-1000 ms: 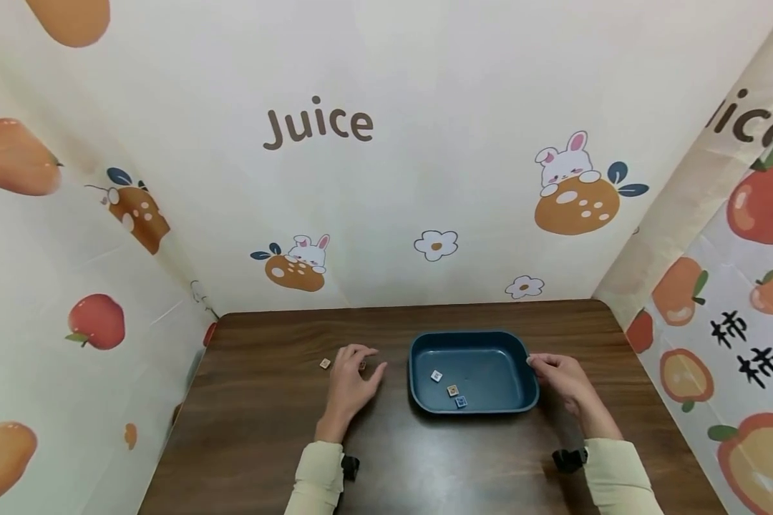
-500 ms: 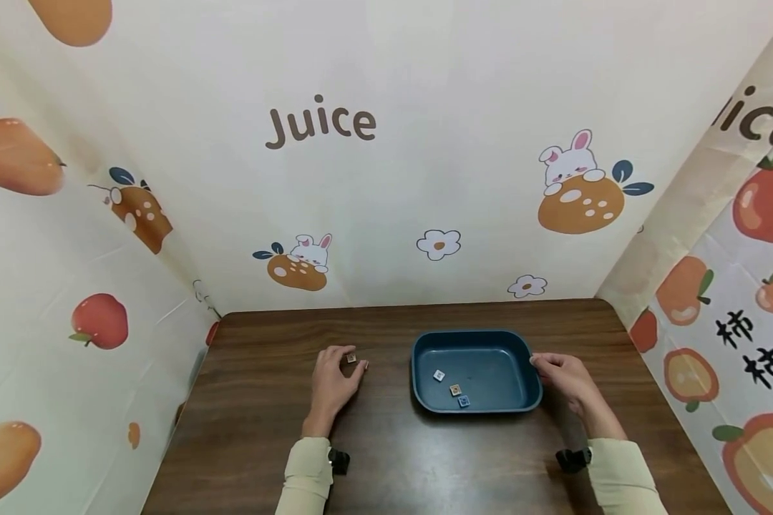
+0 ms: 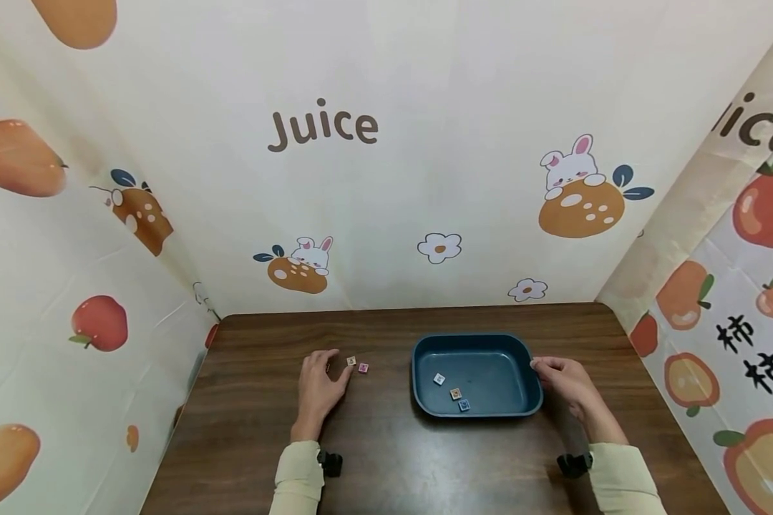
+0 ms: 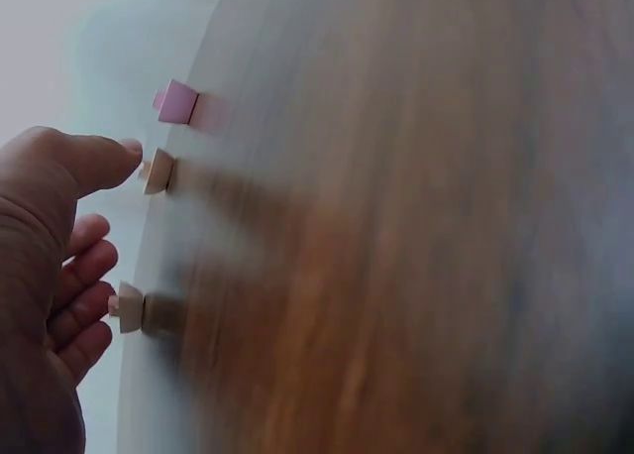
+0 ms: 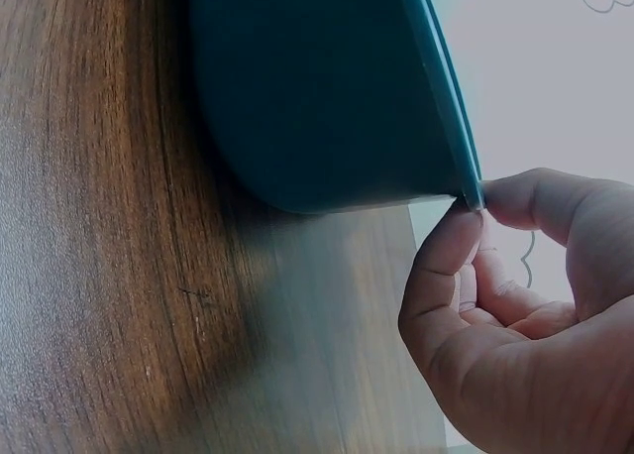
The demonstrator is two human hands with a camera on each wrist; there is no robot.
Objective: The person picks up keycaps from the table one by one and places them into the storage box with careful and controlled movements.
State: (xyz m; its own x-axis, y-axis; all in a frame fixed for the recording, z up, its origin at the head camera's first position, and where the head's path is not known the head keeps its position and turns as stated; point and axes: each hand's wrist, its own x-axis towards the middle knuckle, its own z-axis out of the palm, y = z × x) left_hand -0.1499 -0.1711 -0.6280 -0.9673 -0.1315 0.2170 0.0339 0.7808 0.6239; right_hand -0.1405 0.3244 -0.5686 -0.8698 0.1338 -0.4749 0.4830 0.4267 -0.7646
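At the left of the tabletop (image 3: 245,415), the left hand (image 3: 317,392) reaches down with thumb and fingers spread apart, a pale block (image 4: 130,309) in the gap near the fingertips; whether they touch it is unclear. A tan block (image 3: 351,361) sits just beside the thumb, and a pink block (image 3: 363,368) just right of that. Farther right, a blue tray (image 3: 496,375) contains a white block (image 3: 439,379), an orange block (image 3: 455,394) and a blue block (image 3: 464,405). At its right end, the right hand (image 3: 568,385) pinches the rim between thumb and curled fingers.
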